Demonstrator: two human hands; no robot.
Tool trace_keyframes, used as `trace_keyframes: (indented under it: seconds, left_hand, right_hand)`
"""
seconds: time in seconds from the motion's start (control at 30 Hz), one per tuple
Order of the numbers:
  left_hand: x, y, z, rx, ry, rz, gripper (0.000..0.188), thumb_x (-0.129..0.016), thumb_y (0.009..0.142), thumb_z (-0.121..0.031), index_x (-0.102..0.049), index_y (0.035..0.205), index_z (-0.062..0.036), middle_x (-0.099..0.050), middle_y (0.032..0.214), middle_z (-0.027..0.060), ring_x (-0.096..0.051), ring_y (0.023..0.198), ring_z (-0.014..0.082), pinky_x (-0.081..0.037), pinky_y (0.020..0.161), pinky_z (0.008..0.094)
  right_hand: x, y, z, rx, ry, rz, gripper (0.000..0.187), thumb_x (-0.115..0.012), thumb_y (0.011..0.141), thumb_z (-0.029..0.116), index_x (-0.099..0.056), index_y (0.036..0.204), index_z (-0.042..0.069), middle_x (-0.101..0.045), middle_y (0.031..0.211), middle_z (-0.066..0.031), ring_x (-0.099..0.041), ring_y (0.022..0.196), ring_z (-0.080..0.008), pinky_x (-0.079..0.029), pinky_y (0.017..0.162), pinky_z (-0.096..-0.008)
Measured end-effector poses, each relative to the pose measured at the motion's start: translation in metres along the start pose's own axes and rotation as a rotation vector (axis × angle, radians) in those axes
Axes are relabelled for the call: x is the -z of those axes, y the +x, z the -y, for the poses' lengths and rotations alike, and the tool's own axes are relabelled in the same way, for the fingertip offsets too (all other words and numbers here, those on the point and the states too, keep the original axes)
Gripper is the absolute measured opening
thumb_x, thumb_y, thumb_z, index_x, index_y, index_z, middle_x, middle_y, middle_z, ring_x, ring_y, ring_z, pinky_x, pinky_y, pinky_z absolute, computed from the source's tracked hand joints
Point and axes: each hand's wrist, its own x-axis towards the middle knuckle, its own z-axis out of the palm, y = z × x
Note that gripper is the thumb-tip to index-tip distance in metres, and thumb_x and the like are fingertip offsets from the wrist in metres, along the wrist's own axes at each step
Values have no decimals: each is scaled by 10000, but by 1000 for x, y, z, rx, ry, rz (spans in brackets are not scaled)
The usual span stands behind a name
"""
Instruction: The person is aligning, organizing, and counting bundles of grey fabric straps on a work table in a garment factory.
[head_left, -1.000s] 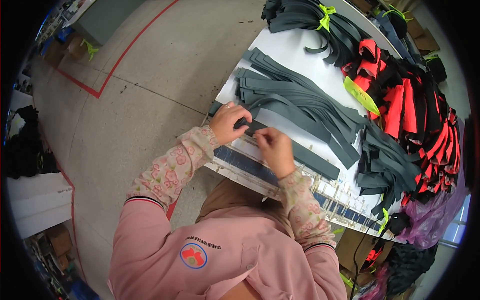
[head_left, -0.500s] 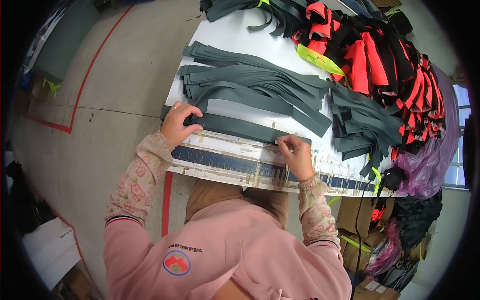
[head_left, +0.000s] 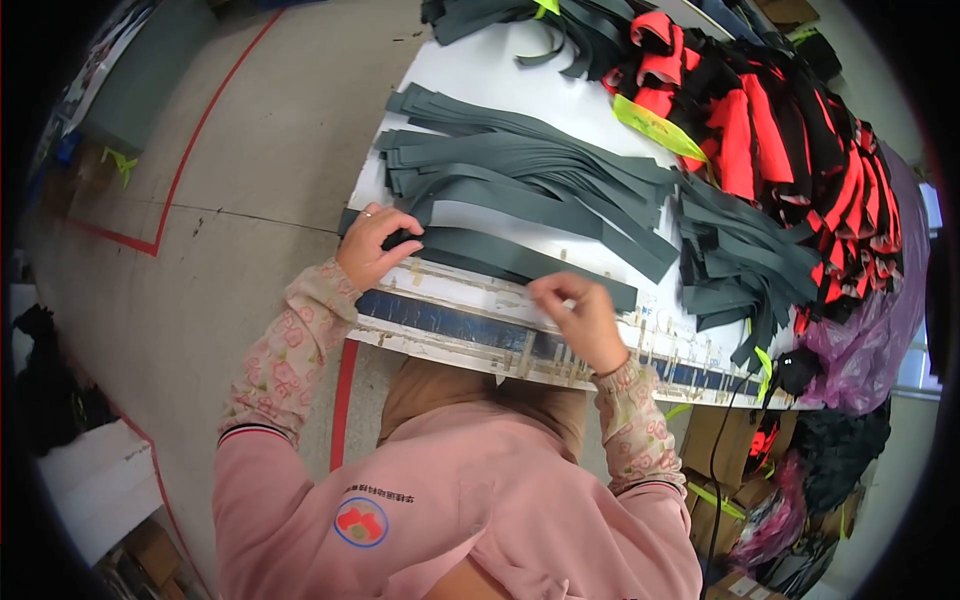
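A dark grey-green fabric strip [head_left: 590,282] lies along the near side of the white table [head_left: 372,180]. My left hand [head_left: 375,243] is closed around the left end of the strip, thumb and fingers bent over it. Close to the strip's near edge, my right hand [head_left: 585,315] has its thumb and forefinger drawn together; the fingertips are slightly blurred, and what they pinch, if anything, cannot be made out. Just beyond the strip is a pile of similar strips [head_left: 480,150], fanned out at its left end.
More grey-green strips [head_left: 735,250] are heaped to the right. Behind them lie bundled red-and-black fabric pieces [head_left: 760,120] with a yellow-green tag [head_left: 655,130]. A purple plastic bag [head_left: 860,340] hangs at the right edge. Cardboard boxes [head_left: 715,440] stand below the table.
My right hand has moved left along the strip's near edge, away from its right end. My left hand stays at the left end. The whole view has shifted slightly.
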Motion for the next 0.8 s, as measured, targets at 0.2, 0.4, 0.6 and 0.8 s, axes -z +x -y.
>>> trace_keyframes:
  seconds: [0.2,0.4,0.6,0.8]
  left_hand:
    - [-17,-3,8,69,-113,-183,125,-619,873,-23,-611,985,-77,-622,901,66,-580,817,272,-421,792,362]
    - [-8,-2,0,-9,44,-60,185,-644,799,-50,-625,962,-133,-617,877,21,-542,827,275,-415,780,382]
    - [-11,-5,4,-7,77,-79,233,-690,755,-99,-613,974,-117,-630,950,38,-531,876,291,-417,822,394]
    - [-13,-4,4,-6,90,-77,247,-698,742,-98,-615,974,-120,-637,953,37,-542,884,292,-429,821,389]
  right_hand:
    - [-55,47,20,54,-81,-70,240,-635,914,49,-659,1147,-4,-652,785,-36,-562,692,-78,-486,647,-248]
    - [-108,79,6,198,-64,-9,103,-650,902,35,-692,967,-32,-677,774,-56,-574,671,-81,-488,629,-255]
    - [-123,80,3,254,-220,-33,119,-674,872,50,-689,944,-44,-692,755,-130,-615,625,-127,-493,598,-281]
    - [-123,81,4,294,-304,-53,127,-667,879,57,-692,954,-42,-692,739,-126,-617,612,-129,-495,598,-282]
